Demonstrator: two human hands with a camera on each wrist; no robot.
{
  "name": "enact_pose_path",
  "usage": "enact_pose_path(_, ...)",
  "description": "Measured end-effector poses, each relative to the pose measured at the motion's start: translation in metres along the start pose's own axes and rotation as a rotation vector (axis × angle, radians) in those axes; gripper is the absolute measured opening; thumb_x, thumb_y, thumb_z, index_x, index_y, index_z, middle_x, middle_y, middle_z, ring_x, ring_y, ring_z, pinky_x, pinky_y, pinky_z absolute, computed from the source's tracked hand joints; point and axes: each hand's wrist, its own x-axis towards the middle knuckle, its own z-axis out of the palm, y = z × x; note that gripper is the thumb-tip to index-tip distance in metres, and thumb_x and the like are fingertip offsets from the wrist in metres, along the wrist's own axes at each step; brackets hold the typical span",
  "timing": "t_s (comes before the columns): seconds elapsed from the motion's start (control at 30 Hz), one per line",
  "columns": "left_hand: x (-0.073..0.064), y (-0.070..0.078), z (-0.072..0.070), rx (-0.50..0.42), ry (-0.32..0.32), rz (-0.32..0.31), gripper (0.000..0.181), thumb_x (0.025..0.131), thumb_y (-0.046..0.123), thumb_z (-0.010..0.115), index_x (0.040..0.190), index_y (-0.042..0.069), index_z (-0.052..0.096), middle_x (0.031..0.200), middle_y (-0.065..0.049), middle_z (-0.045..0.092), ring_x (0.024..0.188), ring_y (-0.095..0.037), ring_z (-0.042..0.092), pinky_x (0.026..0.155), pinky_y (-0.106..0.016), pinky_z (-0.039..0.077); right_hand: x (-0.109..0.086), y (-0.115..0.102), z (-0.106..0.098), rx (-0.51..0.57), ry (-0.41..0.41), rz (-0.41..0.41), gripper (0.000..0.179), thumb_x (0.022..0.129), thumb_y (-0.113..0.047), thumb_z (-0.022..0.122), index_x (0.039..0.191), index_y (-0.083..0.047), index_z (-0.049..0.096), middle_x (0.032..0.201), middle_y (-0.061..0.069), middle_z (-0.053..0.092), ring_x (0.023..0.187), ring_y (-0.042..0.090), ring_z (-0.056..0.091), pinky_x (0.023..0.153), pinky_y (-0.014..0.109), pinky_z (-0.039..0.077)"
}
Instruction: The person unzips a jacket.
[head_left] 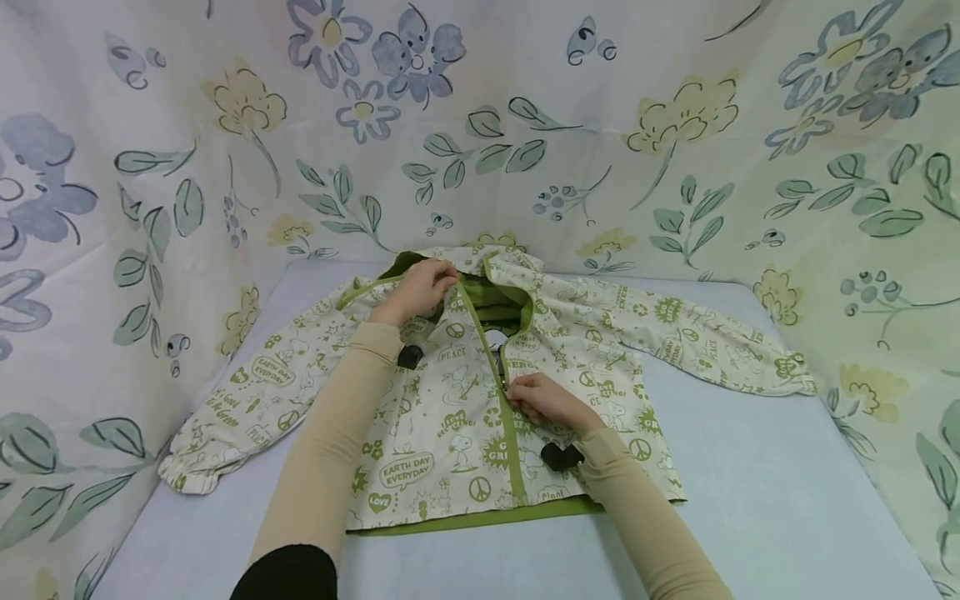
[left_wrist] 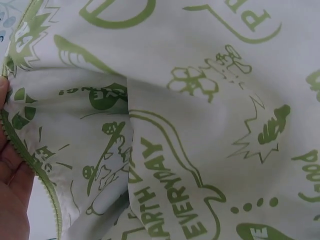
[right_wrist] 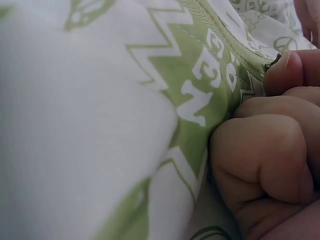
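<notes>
A hooded, off-white jacket (head_left: 457,417) with green print and green lining lies front up, its sleeves spread to both sides. My left hand (head_left: 423,290) pinches the jacket's front edge near the collar; in the left wrist view the fingers (left_wrist: 12,180) hold the green zipper edge (left_wrist: 50,200). At mid-chest, my right hand (head_left: 551,402) has its fingers curled at the zipper. In the right wrist view, thumb and forefinger pinch the small dark zipper pull (right_wrist: 272,61), mostly hidden by the fingers. Above this hand the front stands parted; below it the two sides meet.
The jacket lies on a pale table (head_left: 750,483). Behind and at both sides hangs a flower-printed curtain (head_left: 480,192). One sleeve (head_left: 697,333) reaches toward the table's right edge, the other (head_left: 232,417) toward the front left.
</notes>
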Motion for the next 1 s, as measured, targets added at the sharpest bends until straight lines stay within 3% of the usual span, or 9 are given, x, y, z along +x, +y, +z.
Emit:
enact_pose_path(0.3, 0.0, -0.009, 0.001, 0.008, -0.035, -0.02, 0.024, 0.1, 0.013, 0.044, 0.115, 0.006, 0.061, 0.111, -0.009, 0.056, 0.083, -0.023, 0.05, 0.073, -0.037, 0.042, 0.001, -0.001, 0.0, -0.014, 0.029, -0.005, 0.026, 0.096, -0.015, 0.046, 0.077, 0.003, 0.052, 0.05, 0.0, 0.029, 0.042, 0.014, 0.025, 0.044, 0.028, 0.029)
enact_pose_path(0.4, -0.001, -0.01, 0.002, 0.04, -0.069, -0.032, 0.027, 0.1, 0.011, 0.042, 0.12, 0.01, 0.061, 0.114, -0.007, 0.056, 0.09, -0.023, 0.05, 0.077, -0.037, 0.042, 0.001, -0.002, -0.001, -0.017, 0.026, -0.015, 0.027, 0.096, -0.014, 0.046, 0.076, 0.002, 0.052, 0.049, 0.0, 0.028, 0.042, 0.014, 0.026, 0.044, 0.029, 0.03)
enact_pose_path(0.57, -0.003, -0.007, 0.006, 0.144, -0.143, -0.012, 0.031, 0.1, 0.007, 0.04, 0.124, 0.009, 0.058, 0.124, -0.009, 0.051, 0.112, -0.025, 0.045, 0.092, -0.04, 0.038, 0.001, -0.002, -0.002, -0.015, 0.017, -0.028, 0.028, 0.096, -0.014, 0.045, 0.075, 0.002, 0.052, 0.049, 0.0, 0.028, 0.042, 0.014, 0.026, 0.045, 0.029, 0.031)
enact_pose_path(0.7, -0.003, -0.002, 0.012, 0.283, -0.175, 0.054, 0.028, 0.096, 0.012, 0.049, 0.122, 0.005, 0.059, 0.125, -0.01, 0.052, 0.112, -0.026, 0.048, 0.106, -0.045, 0.019, 0.001, -0.002, -0.002, -0.017, 0.02, -0.031, 0.028, 0.097, -0.014, 0.044, 0.075, 0.003, 0.051, 0.049, 0.0, 0.028, 0.042, 0.015, 0.026, 0.045, 0.03, 0.03)
enact_pose_path(0.8, -0.001, 0.001, 0.017, 0.377, -0.161, 0.097, 0.029, 0.095, 0.024, 0.054, 0.116, 0.006, 0.062, 0.118, -0.009, 0.057, 0.108, -0.025, 0.052, 0.109, -0.045, 0.004, 0.001, -0.003, -0.002, -0.011, 0.02, -0.025, 0.028, 0.097, -0.014, 0.045, 0.075, 0.003, 0.051, 0.049, 0.0, 0.028, 0.042, 0.014, 0.026, 0.044, 0.029, 0.03)
enact_pose_path(0.9, 0.002, 0.002, 0.023, 0.437, -0.132, 0.099, 0.031, 0.095, 0.033, 0.055, 0.112, 0.007, 0.063, 0.111, -0.008, 0.059, 0.108, -0.025, 0.051, 0.11, -0.043, 0.006, 0.001, -0.003, -0.002, -0.002, 0.015, -0.022, 0.028, 0.097, -0.015, 0.045, 0.077, 0.004, 0.051, 0.049, 0.0, 0.027, 0.042, 0.014, 0.025, 0.044, 0.028, 0.029)
enact_pose_path(1.0, 0.004, 0.004, 0.029, 0.455, -0.107, 0.114, 0.03, 0.095, 0.03, 0.056, 0.114, 0.007, 0.061, 0.113, -0.009, 0.058, 0.111, -0.026, 0.049, 0.11, -0.04, 0.009, 0.002, -0.002, -0.001, 0.002, 0.008, -0.023, 0.029, 0.097, -0.015, 0.045, 0.078, 0.005, 0.051, 0.049, 0.0, 0.027, 0.042, 0.014, 0.025, 0.044, 0.029, 0.029)
